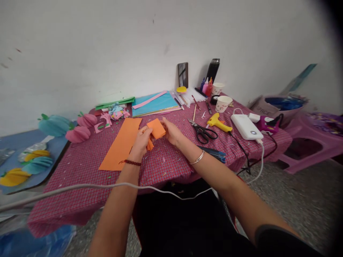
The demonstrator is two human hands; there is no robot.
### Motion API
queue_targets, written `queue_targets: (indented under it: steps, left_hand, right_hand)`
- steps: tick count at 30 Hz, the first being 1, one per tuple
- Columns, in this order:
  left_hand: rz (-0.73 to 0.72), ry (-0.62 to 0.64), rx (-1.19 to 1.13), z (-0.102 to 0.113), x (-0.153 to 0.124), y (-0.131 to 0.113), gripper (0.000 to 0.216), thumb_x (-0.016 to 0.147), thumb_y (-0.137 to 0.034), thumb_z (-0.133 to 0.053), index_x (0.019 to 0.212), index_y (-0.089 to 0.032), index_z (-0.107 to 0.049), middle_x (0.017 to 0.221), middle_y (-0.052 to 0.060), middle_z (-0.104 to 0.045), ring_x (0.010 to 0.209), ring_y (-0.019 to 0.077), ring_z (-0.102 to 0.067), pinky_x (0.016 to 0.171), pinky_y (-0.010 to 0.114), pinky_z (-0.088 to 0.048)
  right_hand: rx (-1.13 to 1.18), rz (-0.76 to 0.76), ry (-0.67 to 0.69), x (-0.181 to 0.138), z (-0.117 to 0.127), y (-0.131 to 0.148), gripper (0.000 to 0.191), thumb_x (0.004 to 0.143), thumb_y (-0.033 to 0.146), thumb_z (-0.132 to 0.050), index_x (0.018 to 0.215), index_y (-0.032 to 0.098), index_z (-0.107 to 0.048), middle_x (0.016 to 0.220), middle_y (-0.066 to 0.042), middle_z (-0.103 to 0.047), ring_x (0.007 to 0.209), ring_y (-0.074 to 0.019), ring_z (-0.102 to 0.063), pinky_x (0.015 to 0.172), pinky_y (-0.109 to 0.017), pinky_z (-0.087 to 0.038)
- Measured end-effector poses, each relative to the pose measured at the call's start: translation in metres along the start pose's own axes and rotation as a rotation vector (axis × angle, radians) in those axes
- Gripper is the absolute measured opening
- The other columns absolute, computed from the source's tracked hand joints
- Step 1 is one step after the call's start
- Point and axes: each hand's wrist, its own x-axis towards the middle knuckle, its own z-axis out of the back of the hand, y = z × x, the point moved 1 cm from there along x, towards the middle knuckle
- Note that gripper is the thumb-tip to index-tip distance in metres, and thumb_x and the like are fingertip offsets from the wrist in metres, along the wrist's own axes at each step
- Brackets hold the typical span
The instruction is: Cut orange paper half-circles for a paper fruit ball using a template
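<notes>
My left hand point(142, 141) pinches a small folded piece of orange paper point(157, 129) between thumb and fingers. Below that hand, a fringe of orange strips point(150, 145) sticks out. At the paper's right edge my right hand point(171, 132) grips it, its fingertips partly hidden behind the sheet. To the left, a larger orange sheet point(119, 148) lies flat on the checked cloth. Black-handled scissors point(203, 132) rest to the right of my hands, beside a yellow glue gun point(218, 123).
Paper pumpkins point(55, 124) stand at the left. Blue sheets point(154, 103), a phone point(183, 75) and a black flask point(213, 69) are along the wall. Paper cups point(223, 103) and a white power bank point(246, 126) sit right. A white cable point(160, 190) crosses over my forearms.
</notes>
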Motion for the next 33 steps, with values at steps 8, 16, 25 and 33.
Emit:
queue_targets:
  steps: [8, 16, 25, 33]
  left_hand:
    - [0.117, 0.181, 0.062, -0.002, -0.008, -0.001, 0.021, 0.067, -0.017, -0.069, 0.055, -0.017, -0.052, 0.046, -0.003, -0.049, 0.038, 0.0068, -0.044, 0.038, 0.016, -0.031]
    - [0.111, 0.244, -0.116, 0.007, -0.006, -0.008, 0.017, 0.062, -0.015, -0.063, 0.079, -0.017, -0.063, 0.072, 0.004, -0.065, 0.055, 0.0111, -0.056, 0.046, 0.02, -0.041]
    - [0.08, -0.056, -0.45, 0.005, 0.0, -0.006, 0.017, 0.075, -0.027, -0.057, 0.085, -0.016, -0.063, 0.075, 0.003, -0.065, 0.061, 0.0141, -0.061, 0.057, 0.025, -0.048]
    - [0.034, -0.02, -0.421, -0.013, -0.008, -0.004, 0.035, 0.064, -0.011, -0.067, 0.097, -0.019, -0.059, 0.083, 0.001, -0.067, 0.068, 0.0115, -0.064, 0.065, 0.021, -0.05]
  right_hand:
    - [0.051, -0.04, 0.0, -0.004, 0.005, 0.002, 0.013, 0.065, 0.02, -0.074, 0.073, 0.015, -0.064, 0.067, 0.0, -0.068, 0.058, -0.013, -0.059, 0.058, -0.025, -0.049]
    - [0.143, 0.074, -0.135, 0.0, 0.014, 0.015, 0.012, 0.074, 0.026, -0.068, 0.078, 0.019, -0.058, 0.068, 0.003, -0.066, 0.062, -0.0123, -0.058, 0.062, -0.024, -0.049]
    - [-0.296, 0.204, 0.031, -0.011, -0.031, -0.018, 0.007, 0.082, 0.021, -0.053, 0.083, 0.018, -0.059, 0.079, 0.002, -0.063, 0.072, -0.0129, -0.056, 0.07, -0.025, -0.047]
    - [-0.659, 0.349, -0.083, -0.009, -0.03, -0.026, 0.007, 0.084, 0.017, -0.049, 0.085, 0.02, -0.055, 0.085, 0.0, -0.062, 0.079, -0.0154, -0.056, 0.078, -0.029, -0.045]
